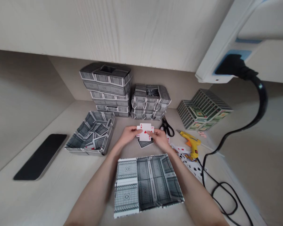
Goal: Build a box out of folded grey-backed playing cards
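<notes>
Two playing cards (145, 132) lie crossed between my hands, an ace of hearts upright in front and a three turned sideways behind it. My left hand (129, 135) pinches their left side, and my right hand (159, 137) pinches the right side. Just below them a face-down card (145, 143) rests on the table. Nearer to me, between my forearms, stands a box built of grey-backed playing cards (126, 191); its left part is covered and its right part shows the inside.
An open card tray (85, 151) with loose cards and a phone (41, 157) lie left. Stacked card boxes (106, 84) stand behind. To the right are scissors (167, 128), a yellow glue gun (190, 142), scattered cards (191, 164), card packs (205, 108) and a looping black cable (228, 135).
</notes>
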{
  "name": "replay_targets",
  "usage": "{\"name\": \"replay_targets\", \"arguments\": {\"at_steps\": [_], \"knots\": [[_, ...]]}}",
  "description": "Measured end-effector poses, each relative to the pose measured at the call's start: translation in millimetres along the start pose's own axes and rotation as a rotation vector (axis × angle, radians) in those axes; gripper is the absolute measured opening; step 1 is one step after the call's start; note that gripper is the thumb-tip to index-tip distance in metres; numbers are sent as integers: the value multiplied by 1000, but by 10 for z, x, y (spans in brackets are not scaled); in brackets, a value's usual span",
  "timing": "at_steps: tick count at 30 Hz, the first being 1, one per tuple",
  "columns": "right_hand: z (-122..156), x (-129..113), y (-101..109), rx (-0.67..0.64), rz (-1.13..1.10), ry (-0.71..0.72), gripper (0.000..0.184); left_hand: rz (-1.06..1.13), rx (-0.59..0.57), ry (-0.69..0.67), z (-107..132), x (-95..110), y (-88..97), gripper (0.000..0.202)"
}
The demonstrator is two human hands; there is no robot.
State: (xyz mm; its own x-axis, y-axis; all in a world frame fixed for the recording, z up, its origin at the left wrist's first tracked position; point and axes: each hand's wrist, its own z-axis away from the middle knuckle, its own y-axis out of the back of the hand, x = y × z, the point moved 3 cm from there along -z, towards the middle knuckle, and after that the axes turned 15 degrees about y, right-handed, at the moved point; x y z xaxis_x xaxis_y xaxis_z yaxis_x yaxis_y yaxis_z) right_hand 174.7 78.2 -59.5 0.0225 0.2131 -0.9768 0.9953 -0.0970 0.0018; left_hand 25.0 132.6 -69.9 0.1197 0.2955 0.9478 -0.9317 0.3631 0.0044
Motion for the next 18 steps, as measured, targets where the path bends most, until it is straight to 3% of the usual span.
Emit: {"name": "replay_targets", "arguments": {"at_steps": [4,11,18], "knots": [[-6,37,10,10,-12,15,35,13,-37,27,34,23,15,32],[12,-10,29,32,-79,22,30,138,-295,138,143,72,67,30],[4,32,52,44,-79,39,30,138,-280,108,106,48,42,30]]}}
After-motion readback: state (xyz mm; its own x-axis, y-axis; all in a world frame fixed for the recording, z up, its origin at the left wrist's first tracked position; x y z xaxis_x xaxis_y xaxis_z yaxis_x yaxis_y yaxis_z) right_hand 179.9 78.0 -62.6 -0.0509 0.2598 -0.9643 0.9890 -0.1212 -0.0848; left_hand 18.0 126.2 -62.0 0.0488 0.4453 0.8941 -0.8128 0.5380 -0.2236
